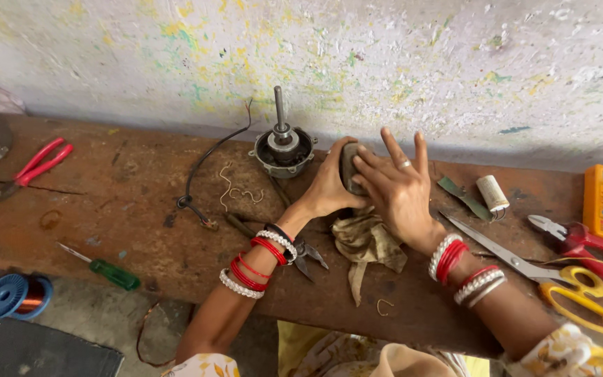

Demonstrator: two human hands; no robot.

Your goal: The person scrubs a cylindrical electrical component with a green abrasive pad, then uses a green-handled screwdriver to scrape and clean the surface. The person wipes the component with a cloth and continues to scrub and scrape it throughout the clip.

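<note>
We've got the dark rounded metal part (350,167) sandwiched between both hands: left hand (329,190) cups it from behind, right hand (396,187) presses flat on it, fingers (391,146) splayed. It sits right at our fingertips, above the rag (368,244) on the rusty bench (127,202), with the motor housing (283,150) just past the left fingers by the wall.

Rough wooden bench (141,188) (worn matt), dull metal motor (284,150).
</note>
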